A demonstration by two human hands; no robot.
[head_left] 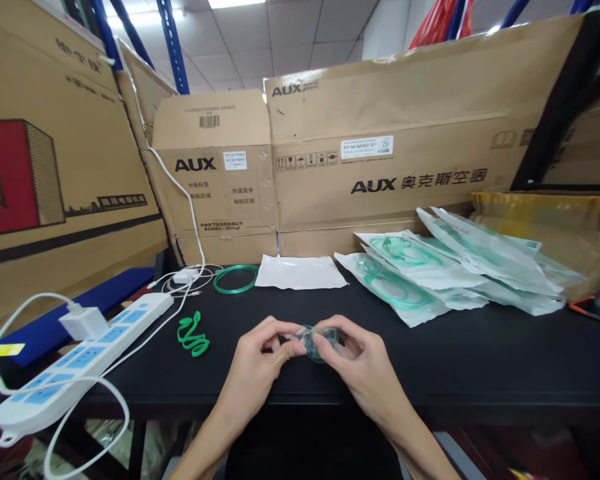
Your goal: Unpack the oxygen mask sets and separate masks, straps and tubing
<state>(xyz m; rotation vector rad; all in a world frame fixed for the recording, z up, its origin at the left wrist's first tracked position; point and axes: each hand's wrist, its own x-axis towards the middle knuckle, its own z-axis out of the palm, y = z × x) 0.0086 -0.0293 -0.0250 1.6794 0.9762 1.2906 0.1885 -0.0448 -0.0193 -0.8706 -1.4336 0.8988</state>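
Note:
In the head view, a small clear, green-tinted plastic mask [314, 344] is held between both hands above the front of the table; fingers cover much of it, so its full shape is hidden. My left hand [266, 353] pinches its left side between thumb and fingers. On the other side, my right hand [351, 353] is closed on it, thumb pressed on the front. Left of my hands lies a crumpled green elastic strap [194, 335]. Farther back are a coil of green tubing [235, 279] and a flat white pouch [301, 273].
Several clear-fronted pouches with green tubing [405, 280] are piled at the back right. A white power strip [87, 357] with a plug and loose cables takes up the left. Cardboard boxes [325, 193] wall off the back of the black table [460, 373].

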